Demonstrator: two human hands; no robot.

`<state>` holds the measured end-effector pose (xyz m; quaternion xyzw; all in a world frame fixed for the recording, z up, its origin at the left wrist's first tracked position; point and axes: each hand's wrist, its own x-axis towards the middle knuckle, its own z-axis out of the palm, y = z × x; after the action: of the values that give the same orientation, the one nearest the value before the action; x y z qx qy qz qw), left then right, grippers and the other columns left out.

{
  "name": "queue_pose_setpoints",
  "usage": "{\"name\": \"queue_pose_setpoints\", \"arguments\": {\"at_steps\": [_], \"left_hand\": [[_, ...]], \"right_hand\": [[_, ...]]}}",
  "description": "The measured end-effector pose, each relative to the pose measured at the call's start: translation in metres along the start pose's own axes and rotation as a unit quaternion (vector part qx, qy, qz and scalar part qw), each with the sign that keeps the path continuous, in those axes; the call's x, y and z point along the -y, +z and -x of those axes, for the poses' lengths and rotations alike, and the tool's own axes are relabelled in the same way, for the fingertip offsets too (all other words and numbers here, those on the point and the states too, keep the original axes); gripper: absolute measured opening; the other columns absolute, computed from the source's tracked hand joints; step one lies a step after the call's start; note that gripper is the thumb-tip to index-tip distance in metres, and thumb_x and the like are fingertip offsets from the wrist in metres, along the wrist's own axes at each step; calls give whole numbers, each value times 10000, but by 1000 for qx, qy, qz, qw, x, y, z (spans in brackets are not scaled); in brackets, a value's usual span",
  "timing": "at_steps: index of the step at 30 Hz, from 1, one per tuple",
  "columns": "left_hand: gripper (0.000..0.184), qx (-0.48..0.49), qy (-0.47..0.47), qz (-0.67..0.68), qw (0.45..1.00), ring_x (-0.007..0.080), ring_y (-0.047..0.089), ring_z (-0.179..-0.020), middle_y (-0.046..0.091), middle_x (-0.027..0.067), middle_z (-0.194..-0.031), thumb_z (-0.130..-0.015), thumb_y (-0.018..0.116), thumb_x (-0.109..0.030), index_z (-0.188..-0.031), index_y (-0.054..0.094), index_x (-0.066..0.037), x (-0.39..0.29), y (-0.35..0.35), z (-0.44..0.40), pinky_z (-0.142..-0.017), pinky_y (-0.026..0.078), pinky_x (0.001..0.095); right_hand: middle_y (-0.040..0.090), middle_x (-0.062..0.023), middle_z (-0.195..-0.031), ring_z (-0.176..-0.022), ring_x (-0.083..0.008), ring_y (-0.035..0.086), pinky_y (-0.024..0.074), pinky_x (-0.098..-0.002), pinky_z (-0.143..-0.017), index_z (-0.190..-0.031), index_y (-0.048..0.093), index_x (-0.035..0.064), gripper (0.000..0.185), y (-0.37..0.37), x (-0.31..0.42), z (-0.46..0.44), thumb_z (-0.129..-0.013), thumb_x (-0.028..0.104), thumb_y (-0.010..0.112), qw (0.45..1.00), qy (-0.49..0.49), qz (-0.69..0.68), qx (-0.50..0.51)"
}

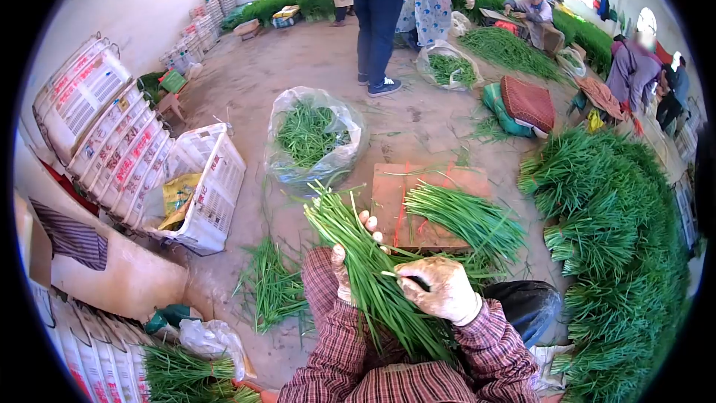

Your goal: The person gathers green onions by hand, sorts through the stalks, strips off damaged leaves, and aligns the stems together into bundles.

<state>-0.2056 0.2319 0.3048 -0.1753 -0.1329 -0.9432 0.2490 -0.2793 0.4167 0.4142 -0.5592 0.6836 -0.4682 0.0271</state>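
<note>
A bunch of long green stalks [365, 269] lies across my left hand [344, 257], whose gloved fingers wrap round it from below, the fingertips showing on the far side. Over the lower part of the bunch, my right hand [440, 287] pinches a pale stalk end [388, 275] between thumb and forefinger. Just beyond my hands is a reddish board [388, 183] with another pile of green stalks [466, 216] on it. An orange string [403, 205] runs over the board. Loose stalks [273, 283] are scattered on the floor to the left of my knee.
A plastic bag of greens [309, 134] stands ahead. White crates [212, 190] are stacked at the left. Tied green bundles [611, 254] line the right side. A person in dark trousers [380, 22] stands ahead, with several other people farther back.
</note>
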Motion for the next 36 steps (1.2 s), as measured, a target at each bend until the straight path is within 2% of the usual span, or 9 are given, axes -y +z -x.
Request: {"name": "queue_pose_setpoints", "arguments": {"at_steps": [3, 8, 12, 16, 18, 21, 28, 33, 36], "left_hand": [[816, -2, -8, 18, 1000, 277, 540, -1180, 461, 125, -1370, -858, 715, -350, -1479, 324, 5, 1, -8, 0, -968, 517, 446], [837, -34, -25, -41, 998, 254, 583, -1100, 532, 103, -1261, -832, 742, -353, -1469, 338, 10, 2, -1, 0, -981, 491, 456], [856, -36, -81, -32, 996, 240, 640, -1037, 613, 126, -1233, -814, 749, -350, -1466, 339, 23, 23, 12, 5, -1006, 476, 469], [898, -4, -170, -42, 985, 261, 670, -1025, 617, 149, -1253, -772, 768, -345, -1466, 339, 30, 44, 31, 8, -972, 509, 473], [932, -22, -229, -15, 973, 307, 638, -1134, 577, 173, -1321, -726, 792, -335, -1465, 351, 23, 49, 31, 18, -1012, 493, 489], [988, -44, -301, 4, 953, 366, 579, -1214, 522, 202, -1379, -693, 802, -314, -1500, 316, -16, 52, 28, 29, -1079, 439, 527], [1058, 26, -363, 38, 931, 401, 557, -1236, 514, 267, -1369, -697, 813, -257, -1514, 209, 40, 61, 39, 25, -1110, 375, 580], [1078, -21, -343, 27, 939, 414, 530, -1259, 451, 296, -1420, -668, 832, -246, -1506, 225, 56, 73, 55, 26, -1099, 384, 573], [1084, 22, -385, 25, 922, 409, 529, -1253, 435, 290, -1428, -655, 841, -263, -1502, 242, 53, 75, 53, 21, -1082, 404, 571]], "right_hand": [[730, -131, -934, -810, -224, 713, 567, -373, -729, -1018, 596, 47, 163, -12, -7, 25, -907, 119, 689, 909, 109, -397, -65], [697, -152, -829, -565, -141, 642, 537, -307, -514, -1025, 561, 14, 101, -92, 11, 23, -984, 107, 553, 741, -67, -637, -203], [616, -14, -723, -464, -39, 435, 394, -185, -447, -1159, 564, 5, 301, -117, 1, 28, -997, 259, 580, 912, 96, -318, -240], [630, -58, -1092, -995, -112, 587, 500, -292, -864, -1299, 536, -1, 382, -61, -23, 1, -959, 136, 644, 902, 295, -306, -80], [621, -65, -1018, -752, -113, 562, 519, -297, -605, -1211, 604, 14, 283, -42, -20, -5, -972, 163, 631, 814, 316, -485, -53], [641, -82, -856, -674, -122, 573, 462, -279, -423, -1156, 604, -4, 222, -34, -27, -8, -982, 132, 618, 869, 355, -344, -14], [676, -4, -901, -723, -80, 567, 492, -249, -684, -1000, 656, 21, 117, -66, -21, -18, -972, 129, 623, 874, 297, -346, -165], [649, -99, -1072, -1020, -213, 609, 481, -321, -907, -1110, 662, 13, 217, -63, -43, -22, -924, 124, 671, 954, 189, -193, -129], [638, -45, -1128, -868, -116, 589, 486, -260, -740, -1154, 655, 34, 216, -51, -52, -24, -967, 136, 619, 981, 91, -88, -145]]}}
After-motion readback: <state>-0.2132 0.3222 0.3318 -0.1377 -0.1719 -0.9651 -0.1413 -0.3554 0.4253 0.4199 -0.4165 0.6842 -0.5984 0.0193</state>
